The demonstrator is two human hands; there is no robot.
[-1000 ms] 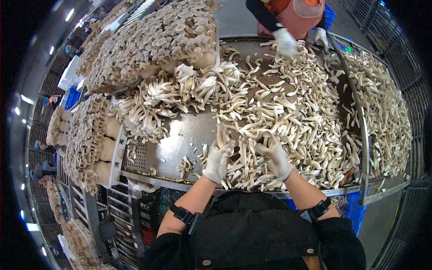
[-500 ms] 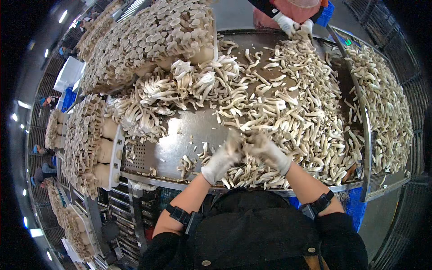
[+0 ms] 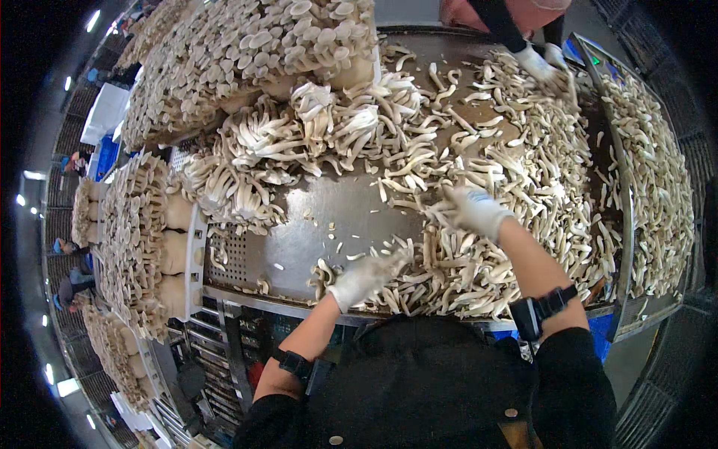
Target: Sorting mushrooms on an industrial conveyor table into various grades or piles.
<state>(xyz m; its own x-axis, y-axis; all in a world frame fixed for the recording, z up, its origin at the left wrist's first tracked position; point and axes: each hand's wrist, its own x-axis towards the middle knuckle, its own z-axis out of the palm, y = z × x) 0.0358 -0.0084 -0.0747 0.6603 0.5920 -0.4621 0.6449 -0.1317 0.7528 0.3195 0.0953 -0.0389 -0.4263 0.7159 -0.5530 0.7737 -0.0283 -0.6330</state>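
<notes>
Loose mushrooms (image 3: 516,217) with long pale stems lie thickly over the right half of a metal worktable (image 3: 299,254). My left hand (image 3: 365,283), in a white glove, is low over the near edge of this pile; its fingers are smeared by motion among the stems. Farther right and forward, my right hand (image 3: 479,213), also gloved in white, reaches palm down onto the mushrooms. Its fingertips blur into the stems, so whether it grips any is hidden. Whole mushroom clusters (image 3: 262,142) lie on their sides beyond my left hand.
Dense mushroom blocks stand in a white crate (image 3: 196,262) at the left and at the far left (image 3: 254,52). A metal rail (image 3: 615,165) divides off a heaped side tray (image 3: 658,194). Across the table, a co-worker's gloved hands (image 3: 546,66) handle mushrooms.
My hands were together over the pile and have parted: the right went forward and right, the left slightly back and left. The co-worker's hands now appear farther right and lower.
</notes>
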